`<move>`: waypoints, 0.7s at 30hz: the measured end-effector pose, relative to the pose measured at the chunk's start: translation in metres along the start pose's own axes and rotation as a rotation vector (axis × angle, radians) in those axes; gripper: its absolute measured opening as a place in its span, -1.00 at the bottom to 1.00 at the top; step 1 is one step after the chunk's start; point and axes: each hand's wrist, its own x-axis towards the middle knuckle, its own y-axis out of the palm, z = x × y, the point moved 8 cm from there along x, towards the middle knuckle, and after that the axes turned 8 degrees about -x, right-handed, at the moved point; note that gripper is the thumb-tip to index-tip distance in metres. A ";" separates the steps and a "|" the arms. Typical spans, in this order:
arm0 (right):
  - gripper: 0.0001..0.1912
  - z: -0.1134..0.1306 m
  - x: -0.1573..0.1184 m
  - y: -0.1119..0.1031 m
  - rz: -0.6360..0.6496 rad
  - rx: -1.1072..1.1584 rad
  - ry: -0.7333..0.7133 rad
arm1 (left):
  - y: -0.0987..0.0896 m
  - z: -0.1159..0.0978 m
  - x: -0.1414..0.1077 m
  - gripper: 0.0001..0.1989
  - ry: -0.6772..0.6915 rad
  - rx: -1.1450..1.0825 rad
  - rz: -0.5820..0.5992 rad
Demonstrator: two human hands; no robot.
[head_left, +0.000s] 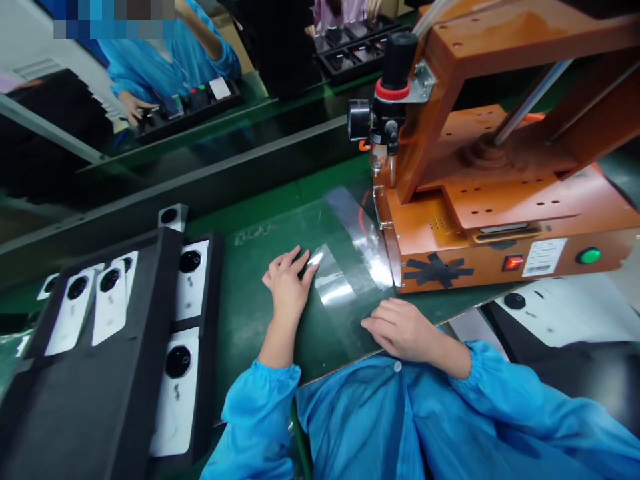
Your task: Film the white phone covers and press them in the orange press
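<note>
A thin strip of clear plastic film (334,285) lies on the green work mat, with light glaring off its middle. My left hand (287,283) is at the film's upper left edge, thumb and fingers apart, the thumb tip at the film. At the strip's lower right is my right hand (403,330), its fingers curled and pressed together; whatever they may hold is hidden. A larger clear sheet (357,233) lies flat between the film and the orange machine (450,263).
Black foam trays (165,280) at left hold white phone back panels (179,393) with round black camera areas. Another white panel (555,310) lies on black material at right. A pressure regulator (393,100) juts from the machine. Co-workers (173,67) sit beyond the dark ledge.
</note>
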 end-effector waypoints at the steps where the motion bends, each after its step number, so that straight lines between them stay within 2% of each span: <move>1: -0.81 0.000 0.000 0.000 0.004 0.004 0.001 | -0.001 0.001 0.001 -0.74 -0.007 -0.018 0.003; 5: -0.81 0.000 0.001 0.000 0.011 0.000 0.000 | -0.010 0.007 0.002 -0.76 -0.044 -0.141 -0.008; 14: -0.82 -0.005 0.001 0.003 0.024 0.089 0.031 | -0.017 0.018 0.001 -0.50 -0.204 -0.597 -0.055; 18: -0.82 -0.007 0.000 0.004 0.029 0.105 0.045 | -0.027 0.027 0.006 -0.44 -0.255 -0.692 -0.098; 21: -0.82 -0.006 0.007 0.000 0.013 0.154 0.056 | -0.034 0.024 0.004 -0.47 -0.242 -0.689 -0.125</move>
